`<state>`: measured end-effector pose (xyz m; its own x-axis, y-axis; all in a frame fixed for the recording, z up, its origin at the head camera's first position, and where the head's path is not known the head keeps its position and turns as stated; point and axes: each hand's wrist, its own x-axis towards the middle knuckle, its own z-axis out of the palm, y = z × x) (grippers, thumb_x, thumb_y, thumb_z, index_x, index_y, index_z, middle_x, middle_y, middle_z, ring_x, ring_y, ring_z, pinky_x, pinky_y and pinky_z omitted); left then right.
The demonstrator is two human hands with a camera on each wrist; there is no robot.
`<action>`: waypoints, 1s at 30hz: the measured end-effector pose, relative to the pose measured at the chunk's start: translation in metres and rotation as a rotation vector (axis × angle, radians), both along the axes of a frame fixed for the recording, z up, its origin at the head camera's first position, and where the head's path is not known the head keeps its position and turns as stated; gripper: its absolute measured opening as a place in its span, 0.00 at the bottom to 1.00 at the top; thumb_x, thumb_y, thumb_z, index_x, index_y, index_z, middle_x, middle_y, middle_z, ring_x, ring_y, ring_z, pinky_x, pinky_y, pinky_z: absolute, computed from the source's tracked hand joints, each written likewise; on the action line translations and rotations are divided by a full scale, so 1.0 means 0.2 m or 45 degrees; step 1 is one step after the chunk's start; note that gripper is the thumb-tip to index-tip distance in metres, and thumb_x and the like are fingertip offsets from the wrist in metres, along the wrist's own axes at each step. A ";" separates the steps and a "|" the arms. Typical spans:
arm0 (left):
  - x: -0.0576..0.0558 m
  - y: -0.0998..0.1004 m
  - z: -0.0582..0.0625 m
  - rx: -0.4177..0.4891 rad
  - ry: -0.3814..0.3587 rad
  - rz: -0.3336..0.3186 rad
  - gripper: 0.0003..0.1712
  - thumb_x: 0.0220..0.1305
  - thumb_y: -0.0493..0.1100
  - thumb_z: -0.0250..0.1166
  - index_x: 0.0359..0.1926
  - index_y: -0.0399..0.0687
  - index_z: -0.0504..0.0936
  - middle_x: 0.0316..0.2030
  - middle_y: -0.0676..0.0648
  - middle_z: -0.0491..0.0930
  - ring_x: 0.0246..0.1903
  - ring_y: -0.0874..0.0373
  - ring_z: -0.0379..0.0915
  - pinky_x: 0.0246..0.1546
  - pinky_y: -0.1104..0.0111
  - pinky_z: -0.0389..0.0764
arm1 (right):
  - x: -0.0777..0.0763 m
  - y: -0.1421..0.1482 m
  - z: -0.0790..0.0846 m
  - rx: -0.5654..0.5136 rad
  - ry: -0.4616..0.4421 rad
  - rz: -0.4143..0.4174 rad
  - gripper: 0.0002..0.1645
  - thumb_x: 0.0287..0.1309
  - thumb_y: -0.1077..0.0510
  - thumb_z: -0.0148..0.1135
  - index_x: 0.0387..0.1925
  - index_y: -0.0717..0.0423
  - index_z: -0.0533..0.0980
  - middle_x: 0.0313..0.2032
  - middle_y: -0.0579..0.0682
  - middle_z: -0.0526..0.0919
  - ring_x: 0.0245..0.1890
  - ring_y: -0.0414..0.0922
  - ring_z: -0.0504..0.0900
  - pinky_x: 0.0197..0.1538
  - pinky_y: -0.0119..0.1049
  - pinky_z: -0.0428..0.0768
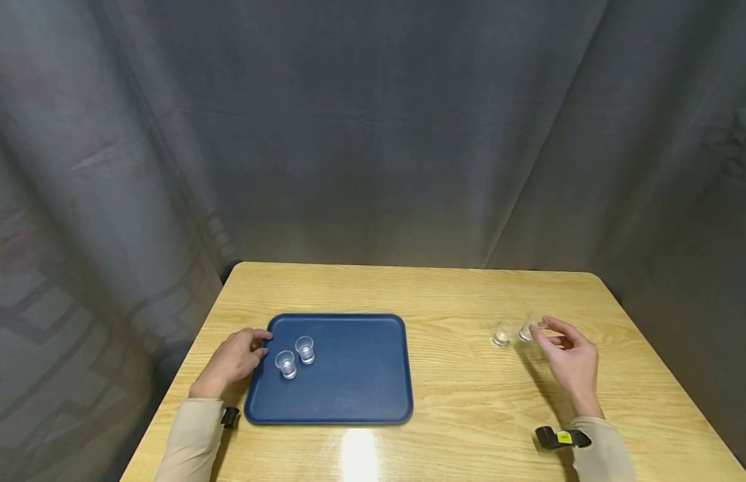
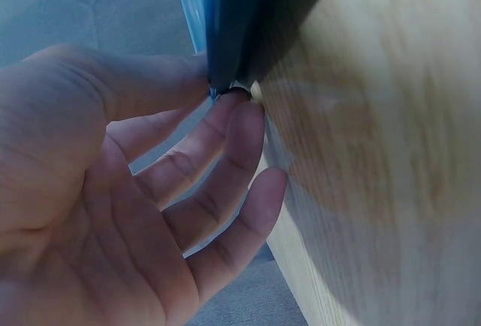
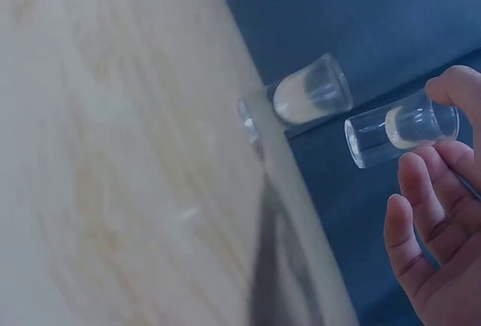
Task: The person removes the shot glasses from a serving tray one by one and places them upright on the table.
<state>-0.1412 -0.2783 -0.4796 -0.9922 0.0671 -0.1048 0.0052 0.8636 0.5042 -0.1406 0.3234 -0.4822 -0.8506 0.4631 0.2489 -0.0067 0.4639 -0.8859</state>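
A dark grey draped fabric curtain (image 1: 373, 134) was hung along the far side and down both flanks of a light wood-grain table with rounded far corners (image 1: 451, 395). A bright patch of light was reflected on the tabletop at the near edge of the view. On the table's left half, a dark blue rectangular tray with a raised rim (image 1: 355, 368) was laid flat.

The person's forearms were covered by a beige left sleeve (image 1: 189, 438) and a beige right sleeve (image 1: 602, 452), both reached in from the near side. The tray's left rim was pinched by the left hand (image 1: 234, 358), with the thumb set on one face and fingertips on the other. Well apart, on the table's right side, a clear tapered cup with a thick base (image 3: 402, 127) was grasped near its mouth between the thumb and fingers of the right hand (image 1: 572, 365), and it was held clear of the tabletop. A black wrist device with a yellow label (image 1: 562, 438) was worn at the right wrist.

Just left of the held cup, a matching clear standing cup (image 1: 501, 333) was left upright on the wood, untouched. Two more were stood upright in the tray's left half: a clear nearer cup (image 1: 285, 365) and, just right and farther, a clear farther cup (image 1: 305, 349).
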 end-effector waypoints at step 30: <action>0.00 0.00 0.00 0.024 -0.014 0.018 0.19 0.71 0.33 0.65 0.61 0.34 0.84 0.49 0.35 0.85 0.46 0.45 0.81 0.52 0.46 0.82 | -0.01 0.02 -0.11 0.057 -0.255 0.150 0.30 0.66 0.48 0.75 0.62 0.62 0.82 0.35 0.14 0.76 0.31 0.21 0.81 0.32 0.22 0.80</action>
<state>-0.1411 -0.2778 -0.4788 -0.9918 0.0555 -0.1148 -0.0124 0.8539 0.5203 -0.1432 0.3278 -0.5044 -0.9328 0.3496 0.0878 0.1107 0.5095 -0.8533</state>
